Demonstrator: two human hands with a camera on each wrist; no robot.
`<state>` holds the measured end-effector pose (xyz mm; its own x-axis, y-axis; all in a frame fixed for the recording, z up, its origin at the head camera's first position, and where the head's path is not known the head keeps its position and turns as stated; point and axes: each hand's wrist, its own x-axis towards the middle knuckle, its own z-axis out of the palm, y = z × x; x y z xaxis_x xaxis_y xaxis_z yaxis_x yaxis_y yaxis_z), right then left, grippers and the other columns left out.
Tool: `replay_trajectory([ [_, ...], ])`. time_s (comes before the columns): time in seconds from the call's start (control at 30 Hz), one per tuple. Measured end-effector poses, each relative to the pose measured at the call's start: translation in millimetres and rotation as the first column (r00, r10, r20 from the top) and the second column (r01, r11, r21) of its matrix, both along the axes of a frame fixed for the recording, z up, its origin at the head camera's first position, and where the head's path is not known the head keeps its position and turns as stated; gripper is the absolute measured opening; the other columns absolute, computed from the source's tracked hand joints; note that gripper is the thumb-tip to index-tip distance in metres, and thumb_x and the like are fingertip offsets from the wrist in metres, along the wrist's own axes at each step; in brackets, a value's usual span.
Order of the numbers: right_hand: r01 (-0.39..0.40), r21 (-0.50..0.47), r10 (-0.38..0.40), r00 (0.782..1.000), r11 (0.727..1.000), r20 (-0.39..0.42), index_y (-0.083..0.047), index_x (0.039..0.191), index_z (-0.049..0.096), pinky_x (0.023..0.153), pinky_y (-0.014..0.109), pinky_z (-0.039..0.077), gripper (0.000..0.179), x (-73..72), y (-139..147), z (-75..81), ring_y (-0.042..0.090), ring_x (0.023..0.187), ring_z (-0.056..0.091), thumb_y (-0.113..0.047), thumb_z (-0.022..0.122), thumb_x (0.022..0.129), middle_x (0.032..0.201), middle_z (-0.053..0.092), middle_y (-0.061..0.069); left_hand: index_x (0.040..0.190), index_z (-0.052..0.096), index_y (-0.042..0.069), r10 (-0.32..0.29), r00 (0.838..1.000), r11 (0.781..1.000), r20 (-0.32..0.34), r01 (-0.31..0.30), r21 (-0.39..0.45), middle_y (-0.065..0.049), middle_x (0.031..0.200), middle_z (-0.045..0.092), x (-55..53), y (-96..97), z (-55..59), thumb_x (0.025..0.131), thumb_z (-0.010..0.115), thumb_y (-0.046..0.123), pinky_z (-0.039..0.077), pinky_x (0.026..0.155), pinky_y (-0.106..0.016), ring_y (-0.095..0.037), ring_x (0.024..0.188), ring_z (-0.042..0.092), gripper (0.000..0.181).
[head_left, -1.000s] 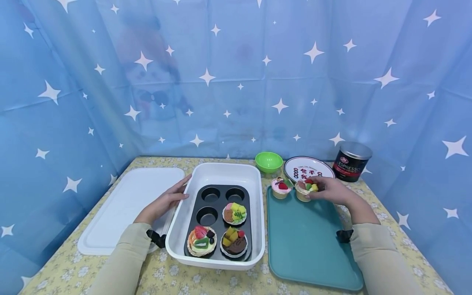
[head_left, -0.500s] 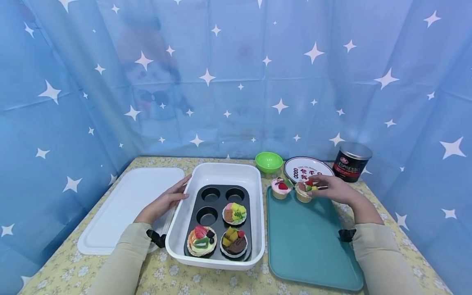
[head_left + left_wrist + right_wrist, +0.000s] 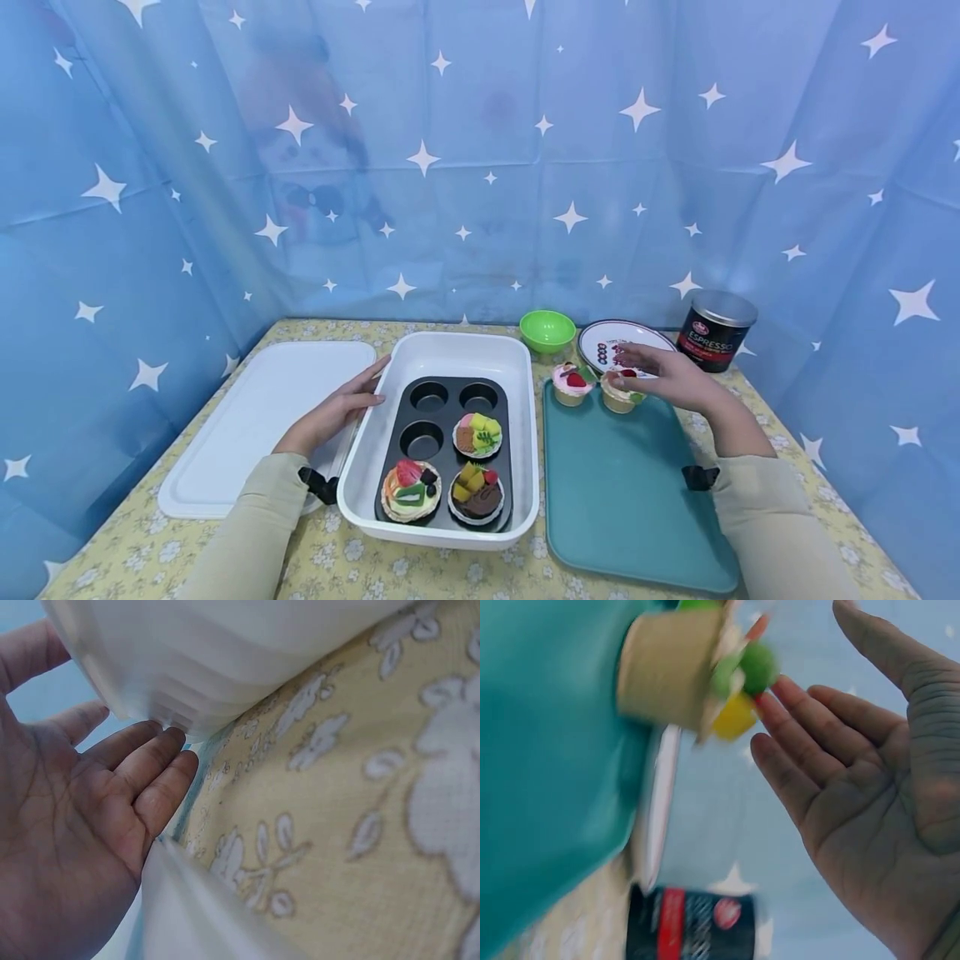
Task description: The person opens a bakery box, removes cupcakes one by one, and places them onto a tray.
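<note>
While my left hand (image 3: 341,412) rests, fingers extended, against the white bin's (image 3: 442,537) left wall, my right hand (image 3: 678,382) hovers splayed, gripping nothing, by the right cupcake (image 3: 618,402), teal tray's (image 3: 630,500) far end. I'd pinch low, sparing toppings.

5 cupcakes (image 3: 407,493) tot.: 3 in the 6-cup blk muffin tin (image 3: 451,417), 2 on the teal tray (image 3: 630,492). 1 ea.: muffin tin, teal tray, wht bin (image 3: 524,433), wht flat panel (image 3: 262,425), grn bowl (image 3: 547,333), plate (image 3: 633,332), espresso can (image 3: 712,335). Plus 1 L hand (image 3: 336,413) & 1 R hand (image 3: 671,379), w/ 2 sleeves (image 3: 255,521) & 2 blk wristbands (image 3: 318,485).
</note>
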<state>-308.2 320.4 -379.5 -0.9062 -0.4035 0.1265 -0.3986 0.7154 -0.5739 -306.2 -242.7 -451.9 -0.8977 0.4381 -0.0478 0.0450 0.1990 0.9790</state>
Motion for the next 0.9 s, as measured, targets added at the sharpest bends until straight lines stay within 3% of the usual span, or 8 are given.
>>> replay_trajectory([
  [0.17, -0.124, -0.024, 0.123, 0.992, 0.992, -0.030, -0.007, 0.150, 0.047, 0.100, 0.059, 0.047, 0.068, 7.0, -33, 10.5, 0.040, 0.128, 0.055, -0.036, 0.073, 0.094, 0.140, 0.059, 0.017, 0.161, 0.017, 0.041, 0.001, 1.000, 1.000, 0.001, -0.001, -0.010, -0.006, 0.168, 0.011, -1.2, 1.1, -1.2, 0.102, 0.056, 0.027, 0.016, 0.120, -0.058, -0.034, 0.153, 0.015, 0.072],
  [0.33, -0.246, -0.012, 0.246, 0.969, 0.969, -0.022, -0.011, 0.146, 0.053, 0.102, 0.058, 0.046, 0.061, 14.6, -75, 17.8, 0.033, 0.128, 0.056, -0.035, 0.074, 0.093, 0.139, 0.061, 0.008, 0.161, 0.017, 0.041, 0.003, 1.000, 1.000, 0.004, -0.003, -0.003, -0.006, 0.168, 0.011, -1.1, 1.3, -0.2, 0.102, 0.056, 0.025, 0.017, 0.120, -0.058, -0.034, 0.152, 0.016, 0.072],
  [0.47, -0.348, -0.016, 0.348, 0.937, 0.937, 0.033, -0.013, 0.146, 0.053, 0.104, 0.055, 0.045, 0.065, 21.0, -110, 16.9, 0.028, 0.131, 0.054, -0.041, 0.074, 0.092, 0.142, 0.059, 0.004, 0.162, 0.016, 0.040, -0.001, 1.000, 1.000, 0.001, 0.001, -0.006, -0.006, 0.168, 0.010, -0.9, 0.9, 0.6, 0.103, 0.055, 0.024, 0.019, 0.119, -0.058, -0.034, 0.152, 0.016, 0.072],
  [0.73, -0.523, 0.058, 0.515, 0.850, 0.850, 0.114, -0.015, 0.147, 0.051, 0.106, 0.051, 0.044, 0.065, 28.2, -163, 7.8, 0.022, 0.132, 0.053, -0.043, 0.072, 0.093, 0.144, 0.056, 0.002, 0.162, 0.015, 0.039, -0.010, 1.000, 1.000, -0.005, 0.010, 0.009, -0.006, 0.168, 0.011, 0.3, 0.4, 3.5, 0.103, 0.055, 0.024, 0.020, 0.119, -0.057, -0.034, 0.152, 0.017, 0.073],
  [0.9, -0.553, 0.082, 0.543, 0.832, 0.829, 0.112, -0.011, 0.148, 0.050, 0.107, 0.048, 0.045, 0.068, 29.9, -178, -1.5, 0.020, 0.132, 0.053, -0.044, 0.072, 0.093, 0.147, 0.053, 0.002, 0.163, 0.013, 0.037, -0.016, 1.000, 1.000, -0.006, 0.016, 0.009, -0.007, 0.168, 0.011, -0.2, -0.1, 2.3, 0.102, 0.057, 0.027, 0.019, 0.119, -0.057, -0.034, 0.152, 0.018, 0.075],
])
